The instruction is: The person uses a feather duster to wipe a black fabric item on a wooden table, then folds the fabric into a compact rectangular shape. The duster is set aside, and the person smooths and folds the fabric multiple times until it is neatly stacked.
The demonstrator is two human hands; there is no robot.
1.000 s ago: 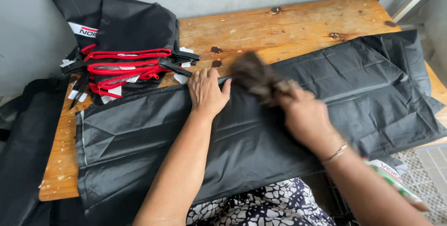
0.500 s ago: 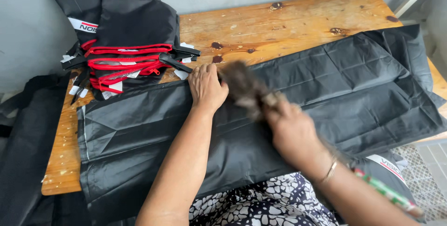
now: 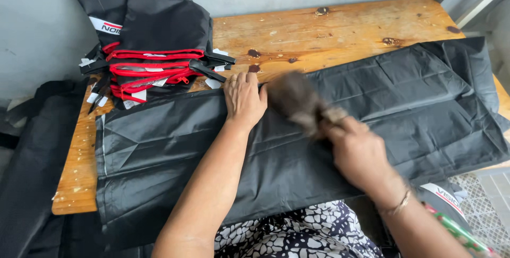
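Nearest the body, the right hand [image 3: 358, 154] is closed around the handle of a soft brown brush [image 3: 297, 101], its grip clamped, the bristle head blurred just beyond the knuckles and touching the black fabric sheet [image 3: 175, 151]. The brush looks light and springy, best held low on its handle as it is here. The sheet lies under both hands, spread across the wooden desk [image 3: 340, 29] and hanging over its near edge. It seems thin, limp and a little slick, creased in soft folds, so it would slide unless pinned. Just left of the brush, the left hand [image 3: 244, 98] rests flat on it, fingers together, grip open and pressing rather than holding. Farther off, beyond the left hand, sits one stack of black bags with red trim [image 3: 151, 51]. Counted: one brush, one sheet, one stack.
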